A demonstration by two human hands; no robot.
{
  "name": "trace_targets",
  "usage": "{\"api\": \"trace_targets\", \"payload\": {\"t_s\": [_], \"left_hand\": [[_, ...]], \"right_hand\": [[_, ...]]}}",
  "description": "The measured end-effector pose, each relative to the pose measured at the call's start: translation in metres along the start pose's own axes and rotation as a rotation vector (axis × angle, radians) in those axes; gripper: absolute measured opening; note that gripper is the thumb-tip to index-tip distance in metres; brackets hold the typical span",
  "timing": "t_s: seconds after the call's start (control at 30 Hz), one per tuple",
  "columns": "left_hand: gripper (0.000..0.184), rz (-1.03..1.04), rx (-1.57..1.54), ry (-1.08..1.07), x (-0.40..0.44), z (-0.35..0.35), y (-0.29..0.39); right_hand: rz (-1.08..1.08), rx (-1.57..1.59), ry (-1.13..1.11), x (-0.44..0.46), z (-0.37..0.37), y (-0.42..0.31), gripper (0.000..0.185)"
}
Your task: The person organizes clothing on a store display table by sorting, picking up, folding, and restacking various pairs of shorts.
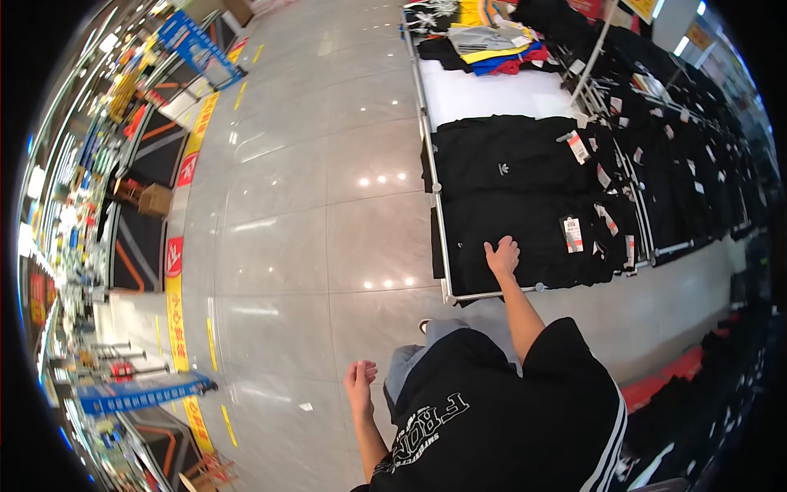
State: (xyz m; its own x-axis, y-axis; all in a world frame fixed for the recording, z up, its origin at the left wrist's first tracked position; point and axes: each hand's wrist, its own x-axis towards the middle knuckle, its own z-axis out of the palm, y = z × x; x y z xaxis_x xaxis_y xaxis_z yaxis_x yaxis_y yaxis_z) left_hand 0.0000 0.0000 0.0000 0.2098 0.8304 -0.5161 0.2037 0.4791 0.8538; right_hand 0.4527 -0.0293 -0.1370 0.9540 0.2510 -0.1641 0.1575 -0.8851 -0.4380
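My right hand (502, 256) rests on a black folded garment (508, 221) on the near part of the rack table, its thumb and fingers apart and nothing in its grip. Beyond it lies another black garment (502, 156) with a small white logo. White and red price tags (572, 234) stick out along the right side of these garments. Low at my left side, above the tiled floor, hangs my left hand (361, 384). Its fingers are loosely bent with nothing visible in them.
The table's metal rail (440, 238) runs along its left and near edges. Coloured folded clothes (492, 49) lie at the far end. More black clothes (689, 156) crowd the right. Grey floor tiles (328, 164) stretch left, towards a yellow floor strip (176, 320) and blue barriers (197, 49).
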Motion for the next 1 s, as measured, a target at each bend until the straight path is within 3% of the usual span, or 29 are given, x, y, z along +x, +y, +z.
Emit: {"api": "trace_targets", "payload": {"t_s": [0.07,0.1,0.23,0.47,0.57,0.67,1.0], "left_hand": [[0.030,-0.157,0.021,0.045,0.008,-0.006,-0.016],[0.030,-0.102,0.096,0.037,0.075,-0.060,0.037],[0.028,-0.198,0.092,-0.090,0.138,-0.070,0.057],[0.028,-0.087,0.244,-0.393,0.290,-0.096,0.145],[0.028,0.003,0.306,-0.483,0.345,-0.082,0.184],[0.028,0.026,0.409,-0.598,0.383,-0.053,0.218],[0.024,0.076,0.587,-0.925,0.470,0.108,0.266]], "right_hand": [[0.015,-0.030,0.019,-0.002,-0.022,0.034,0.042],[0.064,0.050,0.016,-0.012,0.021,-0.044,0.042],[0.099,-0.003,0.076,-0.015,0.012,-0.031,0.041],[0.285,0.061,0.231,-0.056,0.016,-0.088,0.047],[0.112,0.189,0.476,-0.073,0.020,-0.111,0.046],[0.038,0.331,0.507,-0.085,0.015,-0.134,0.045],[0.188,0.683,0.492,-0.022,0.024,-0.187,0.037]]}}
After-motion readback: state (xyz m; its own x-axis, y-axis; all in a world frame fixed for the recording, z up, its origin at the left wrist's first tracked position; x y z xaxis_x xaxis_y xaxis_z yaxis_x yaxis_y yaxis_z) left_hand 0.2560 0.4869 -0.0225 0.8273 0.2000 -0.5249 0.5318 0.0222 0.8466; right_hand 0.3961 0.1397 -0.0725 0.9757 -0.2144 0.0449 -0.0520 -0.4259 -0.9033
